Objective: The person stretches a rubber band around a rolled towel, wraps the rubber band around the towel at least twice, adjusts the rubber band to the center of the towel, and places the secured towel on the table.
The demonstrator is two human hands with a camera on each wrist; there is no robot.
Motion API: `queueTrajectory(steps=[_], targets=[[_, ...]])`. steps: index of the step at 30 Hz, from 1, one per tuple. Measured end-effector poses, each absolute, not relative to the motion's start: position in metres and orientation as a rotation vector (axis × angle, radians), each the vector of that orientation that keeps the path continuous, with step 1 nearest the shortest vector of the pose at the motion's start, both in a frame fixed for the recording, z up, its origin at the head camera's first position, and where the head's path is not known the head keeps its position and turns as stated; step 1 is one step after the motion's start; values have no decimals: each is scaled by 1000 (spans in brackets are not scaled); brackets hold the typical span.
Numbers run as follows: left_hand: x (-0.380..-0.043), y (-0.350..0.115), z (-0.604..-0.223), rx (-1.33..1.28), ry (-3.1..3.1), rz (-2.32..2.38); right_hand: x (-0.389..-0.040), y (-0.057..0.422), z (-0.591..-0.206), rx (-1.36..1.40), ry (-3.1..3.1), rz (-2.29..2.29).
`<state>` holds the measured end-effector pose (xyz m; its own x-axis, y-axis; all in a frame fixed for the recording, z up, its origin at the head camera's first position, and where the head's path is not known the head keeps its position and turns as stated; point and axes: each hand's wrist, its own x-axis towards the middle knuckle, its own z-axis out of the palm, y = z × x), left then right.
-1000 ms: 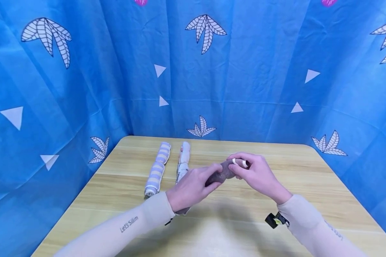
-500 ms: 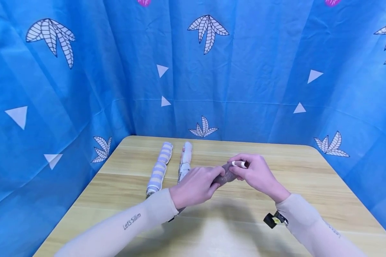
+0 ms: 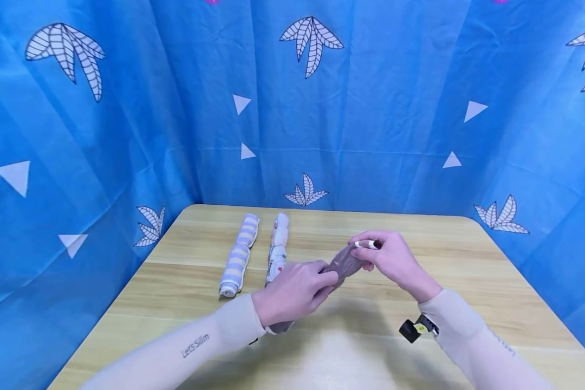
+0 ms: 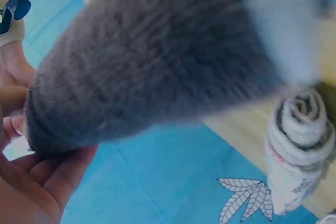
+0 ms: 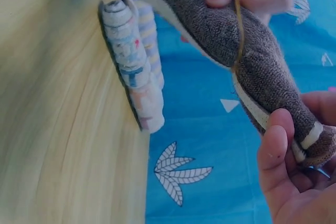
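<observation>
Both hands hold a rolled grey-brown towel (image 3: 347, 264) above the table, slanting up to the right. My left hand (image 3: 294, 290) grips it along its middle, fingers curled over it. My right hand (image 3: 392, 260) pinches the far end, where white stripes show. In the right wrist view, a thin tan rubber band (image 5: 240, 38) circles the towel close to the left fingertips, and the roll narrows there. The towel's near end is mostly hidden behind the left hand in the head view; its fuzzy surface fills much of the left wrist view.
To the left, a purple-and-yellow striped rolled towel (image 3: 237, 257) lies on the wooden table (image 3: 419, 325). Beside it lies a white printed rolled towel (image 3: 279, 244), partly covered by the left hand. Both are cinched at the middle. A blue patterned curtain (image 3: 380, 108) stands behind the table.
My left hand has moved slightly down and back along the towel, so more of the towel shows between the hands. The right hand keeps its hold on the far end.
</observation>
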<state>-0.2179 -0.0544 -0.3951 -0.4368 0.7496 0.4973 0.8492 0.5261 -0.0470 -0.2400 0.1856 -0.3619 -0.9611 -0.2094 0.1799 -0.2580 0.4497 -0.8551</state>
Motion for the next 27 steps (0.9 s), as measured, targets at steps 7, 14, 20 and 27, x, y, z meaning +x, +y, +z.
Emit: queueTrajectory(steps=[7,14,20,27], targets=[[-220,-58,-398,-1231,-2383,-390,-241,185,-359,348,-2600,1647],[-222,-56,-397,-1155,-2508,-602,-234,188,-352,477,-2587,1601],[-225,-60,-391,-1106,-2632,-969,-233,201,-353,763,-2592,1507],[-233,-65,-393,-1195,-2663,-1483,-231,208,-352,1041,-2555,1500]])
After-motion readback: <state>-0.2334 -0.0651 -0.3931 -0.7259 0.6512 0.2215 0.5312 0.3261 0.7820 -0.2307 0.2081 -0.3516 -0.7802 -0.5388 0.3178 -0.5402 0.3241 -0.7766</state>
